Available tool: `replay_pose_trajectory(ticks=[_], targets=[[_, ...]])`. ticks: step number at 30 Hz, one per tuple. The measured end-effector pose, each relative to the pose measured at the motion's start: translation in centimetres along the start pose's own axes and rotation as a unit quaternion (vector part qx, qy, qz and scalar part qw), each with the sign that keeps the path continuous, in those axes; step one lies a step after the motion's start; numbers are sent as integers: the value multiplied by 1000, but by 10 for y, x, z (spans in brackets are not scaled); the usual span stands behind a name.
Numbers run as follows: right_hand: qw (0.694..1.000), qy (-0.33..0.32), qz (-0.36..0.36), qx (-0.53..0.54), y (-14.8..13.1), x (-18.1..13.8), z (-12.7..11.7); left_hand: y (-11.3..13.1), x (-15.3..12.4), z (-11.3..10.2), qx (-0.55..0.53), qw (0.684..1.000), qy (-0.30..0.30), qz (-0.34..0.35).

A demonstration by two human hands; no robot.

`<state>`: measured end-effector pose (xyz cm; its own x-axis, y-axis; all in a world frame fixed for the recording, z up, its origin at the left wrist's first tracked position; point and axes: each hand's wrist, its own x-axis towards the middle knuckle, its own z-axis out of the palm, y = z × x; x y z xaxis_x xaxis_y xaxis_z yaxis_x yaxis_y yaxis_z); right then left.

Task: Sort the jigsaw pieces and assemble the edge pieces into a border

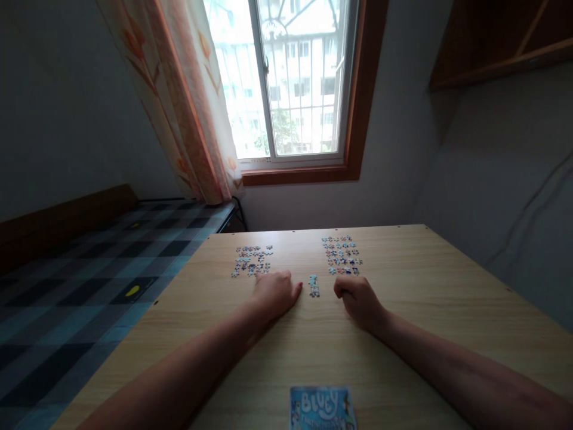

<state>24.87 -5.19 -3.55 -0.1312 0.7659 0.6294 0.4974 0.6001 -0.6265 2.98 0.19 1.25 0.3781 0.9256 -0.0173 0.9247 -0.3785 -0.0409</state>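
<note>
My left hand (276, 292) lies flat on the wooden table (425, 286), fingers stretched toward a small strip of joined puzzle pieces (314, 285). It holds nothing. My right hand (358, 300) rests on the table just right of that strip, fingers curled into a loose fist; whatever may be inside is hidden. A loose group of puzzle pieces (251, 261) is spread beyond the left hand. Another group (342, 255) lies beyond the right hand.
A blue puzzle box (322, 408) sits at the table's near edge. A bed with a checked blue cover (89, 280) stands to the left. A window (290, 77) and a patterned curtain (179, 101) are behind the table. A wooden shelf (501, 42) hangs upper right.
</note>
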Motion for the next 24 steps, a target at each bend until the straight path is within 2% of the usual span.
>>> replay_pose_trajectory(ticks=[4,9,12,15,18,20,24], targets=[[1000,1,17,-3,3,0,1,4,-2,0,-4,1000,-1,-22],[999,-16,8,-31,2,-1,2,11,-12,-6,26,999,-31,-28],[998,-35,-9,-48,0,-1,2,14,-26,-7,46,997,-58,-14],[998,-33,-4,-49,-1,1,2,19,-44,-6,69,995,-69,30],[999,-12,17,-35,-1,2,3,30,-59,-5,69,991,-56,99],[999,6,27,-19,-1,2,2,38,-63,-3,48,979,-27,195],[999,29,19,0,-1,0,-3,41,-57,5,-11,903,65,425]])
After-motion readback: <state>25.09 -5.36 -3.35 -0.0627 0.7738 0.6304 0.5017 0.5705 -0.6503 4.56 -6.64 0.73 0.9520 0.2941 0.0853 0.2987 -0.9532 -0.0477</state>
